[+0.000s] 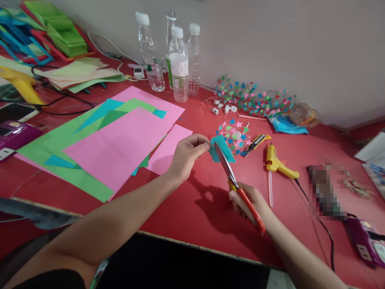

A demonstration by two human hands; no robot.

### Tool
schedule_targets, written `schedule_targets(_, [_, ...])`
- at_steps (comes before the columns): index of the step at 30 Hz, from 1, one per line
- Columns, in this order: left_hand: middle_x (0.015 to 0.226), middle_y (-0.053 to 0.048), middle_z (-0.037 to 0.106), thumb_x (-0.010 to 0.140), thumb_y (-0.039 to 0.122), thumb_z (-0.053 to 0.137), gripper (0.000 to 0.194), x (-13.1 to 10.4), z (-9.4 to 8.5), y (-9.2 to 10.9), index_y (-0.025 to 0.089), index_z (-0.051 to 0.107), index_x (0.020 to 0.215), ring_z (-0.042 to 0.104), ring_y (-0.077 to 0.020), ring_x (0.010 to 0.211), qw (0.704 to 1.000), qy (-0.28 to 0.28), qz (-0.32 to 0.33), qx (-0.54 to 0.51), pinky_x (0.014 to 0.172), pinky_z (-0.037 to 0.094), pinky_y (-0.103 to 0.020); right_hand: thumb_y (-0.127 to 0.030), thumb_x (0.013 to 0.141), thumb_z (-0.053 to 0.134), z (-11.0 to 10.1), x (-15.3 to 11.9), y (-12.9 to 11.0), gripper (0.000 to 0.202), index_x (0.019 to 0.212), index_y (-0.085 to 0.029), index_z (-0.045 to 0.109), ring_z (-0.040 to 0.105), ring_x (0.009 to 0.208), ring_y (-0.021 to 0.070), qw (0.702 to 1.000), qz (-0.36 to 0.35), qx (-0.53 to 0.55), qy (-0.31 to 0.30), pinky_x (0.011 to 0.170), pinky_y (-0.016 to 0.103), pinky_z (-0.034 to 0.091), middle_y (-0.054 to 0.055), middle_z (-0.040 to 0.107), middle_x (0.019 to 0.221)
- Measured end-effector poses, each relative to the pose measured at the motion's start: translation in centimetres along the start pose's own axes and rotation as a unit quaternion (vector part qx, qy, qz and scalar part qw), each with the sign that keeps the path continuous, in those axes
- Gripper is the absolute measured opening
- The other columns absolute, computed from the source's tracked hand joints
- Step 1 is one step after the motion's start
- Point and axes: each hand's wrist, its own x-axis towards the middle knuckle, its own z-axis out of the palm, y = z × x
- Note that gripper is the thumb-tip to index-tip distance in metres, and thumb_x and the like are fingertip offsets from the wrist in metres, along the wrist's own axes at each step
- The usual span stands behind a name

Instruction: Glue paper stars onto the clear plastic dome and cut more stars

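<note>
My left hand (188, 156) pinches the left edge of a small blue piece of paper (227, 150) between thumb and fingers. My right hand (248, 200) is closed around the red handles of a pair of scissors (230, 172), whose blades point up and left and lie across the blue paper. Whether the blades are cutting into it I cannot tell. Behind the paper lies a pile of small coloured paper stars (230, 129). Pink sheets (120, 146) and green sheets (93, 186) overlap to the left of my left hand.
A yellow glue gun (275, 162) and a utility knife (256, 144) lie to the right. Several clear plastic bottles (179, 68) stand by the wall, near strung stars (255, 98). A second yellow glue gun (21, 84) is at the left, with cables around it.
</note>
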Motion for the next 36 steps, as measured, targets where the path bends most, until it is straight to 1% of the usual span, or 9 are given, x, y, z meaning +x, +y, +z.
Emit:
schedule_targets(3, [0.064,0.002,0.059,0.073,0.024,0.069,0.007,-0.22,-0.06,0.1,0.019,0.066,0.07,0.046,-0.0092,0.059,0.997,0.011,0.047,0.052,0.054,0.033,-0.024,-0.055,0.086,0.053,0.13,0.01,-0.1,0.038,0.07,-0.021,0.046,0.041,0.039,0.0069,1.0,-0.008,0.001,0.006,0.039,0.019,0.03,-0.005,0.05,0.048])
schedule_targets(5, [0.06,0.002,0.056,0.076,0.028,0.068,0.013,-0.39,-0.09,0.09,0.019,0.066,0.068,0.045,-0.0088,0.056,0.996,-0.002,0.052,0.069,0.053,0.032,-0.024,-0.056,0.085,0.053,0.22,-0.01,-0.21,0.039,0.07,-0.021,0.046,0.042,0.04,0.0073,1.0,-0.016,-0.002,0.012,0.04,0.02,0.031,-0.005,0.05,0.049])
schedule_targets(8, [0.047,0.005,0.044,0.081,0.033,0.064,0.022,-0.54,-0.04,-0.06,0.018,0.067,0.064,0.034,-0.007,0.045,0.998,-0.048,0.002,0.043,0.046,0.024,-0.025,-0.057,0.083,0.054,0.3,-0.04,-0.43,0.039,0.069,-0.022,0.045,0.043,0.041,0.0084,0.999,-0.028,-0.015,0.021,0.041,0.021,0.033,-0.004,0.049,0.049])
schedule_targets(10, [0.045,0.005,0.042,0.08,0.035,0.065,0.022,-0.57,0.05,-0.16,0.019,0.067,0.065,0.031,-0.0065,0.043,0.997,-0.065,-0.031,0.011,0.044,0.021,-0.025,-0.057,0.083,0.054,0.3,-0.03,-0.54,0.039,0.068,-0.022,0.044,0.045,0.043,0.009,0.999,-0.031,-0.021,0.021,0.042,0.021,0.035,-0.004,0.05,0.05])
schedule_targets(13, [0.045,0.005,0.042,0.079,0.036,0.067,0.022,-0.55,0.12,-0.17,0.019,0.067,0.066,0.031,-0.0063,0.042,0.998,-0.051,-0.045,-0.01,0.042,0.019,-0.024,-0.057,0.084,0.054,0.26,0.02,-0.49,0.039,0.069,-0.022,0.045,0.044,0.042,0.0089,0.999,-0.031,-0.021,0.022,0.042,0.021,0.034,-0.004,0.05,0.05])
schedule_targets(19, [0.049,0.005,0.047,0.078,0.033,0.068,0.014,-0.52,0.1,-0.18,0.02,0.067,0.073,0.038,-0.0066,0.044,0.999,-0.025,-0.026,-0.019,0.04,0.024,-0.021,-0.058,0.086,0.053,0.39,0.06,0.05,0.041,0.071,-0.021,0.046,0.042,0.04,0.0074,0.999,-0.028,0.013,0.013,0.039,0.02,0.031,-0.004,0.05,0.05])
schedule_targets(25, [0.048,0.006,0.049,0.074,0.028,0.071,0.011,-0.33,0.3,-0.12,0.019,0.065,0.075,0.038,-0.0058,0.044,0.995,-0.018,-0.055,-0.075,0.04,0.025,-0.019,-0.056,0.088,0.053,0.53,-0.06,0.23,0.04,0.071,-0.02,0.048,0.042,0.04,0.0068,0.999,-0.022,0.024,0.001,0.04,0.019,0.029,-0.004,0.052,0.05])
schedule_targets(29, [0.048,0.006,0.048,0.077,0.028,0.068,0.012,-0.31,0.22,-0.06,0.019,0.062,0.073,0.037,-0.0055,0.043,0.996,-0.019,-0.033,-0.08,0.039,0.025,-0.019,-0.063,0.088,0.05,0.27,-0.13,0.23,0.046,0.072,-0.02,0.048,0.041,0.039,0.0064,0.999,-0.032,0.027,-0.023,0.041,0.02,0.03,-0.004,0.052,0.05])
schedule_targets(36, [0.048,0.007,0.047,0.084,0.029,0.064,0.011,-0.43,-0.19,0.04,0.021,0.061,0.076,0.039,-0.0057,0.04,0.999,-0.025,0.03,-0.002,0.038,0.027,-0.02,-0.075,0.085,0.046,-0.34,-0.42,-0.25,0.057,0.072,-0.019,0.047,0.041,0.042,0.0066,0.996,-0.059,0.022,-0.057,0.042,0.02,0.03,-0.003,0.051,0.051])
